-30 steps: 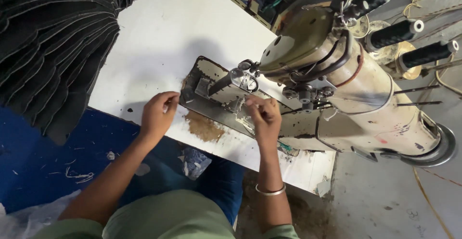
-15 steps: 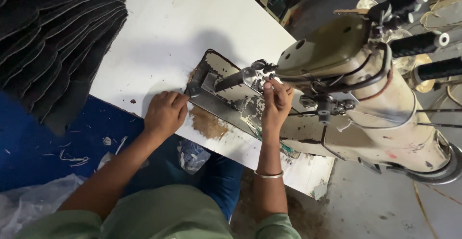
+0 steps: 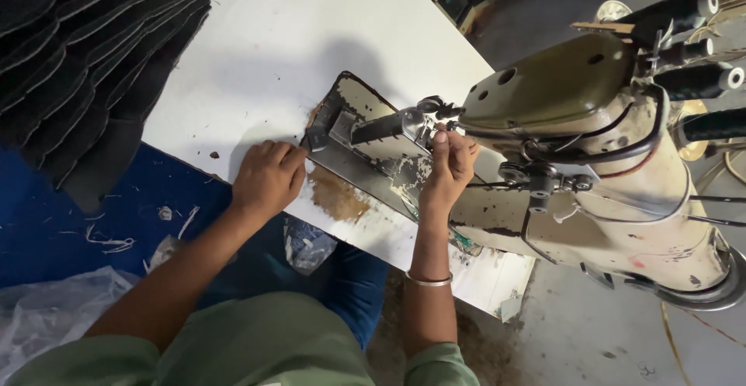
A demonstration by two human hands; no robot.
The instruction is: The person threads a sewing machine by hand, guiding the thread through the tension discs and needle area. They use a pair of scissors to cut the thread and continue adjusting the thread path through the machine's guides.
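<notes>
Head view: we see the right hand (image 3: 449, 170) with its grip pinched at the needle area of the sewing machine (image 3: 590, 161), apparently on thread too fine to make out. The left hand (image 3: 268, 178), grip loosely curled and empty, steadies itself on the tabletop (image 3: 256, 60) beside the worn metal plate (image 3: 365, 133).

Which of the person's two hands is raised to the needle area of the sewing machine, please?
The right hand, fingertips up at the needle area of the sewing machine; the left hand lies on the white table.

Bare white table (image 3: 272, 52) lies open; the sewing machine (image 3: 590, 161) blocks the right.
</notes>
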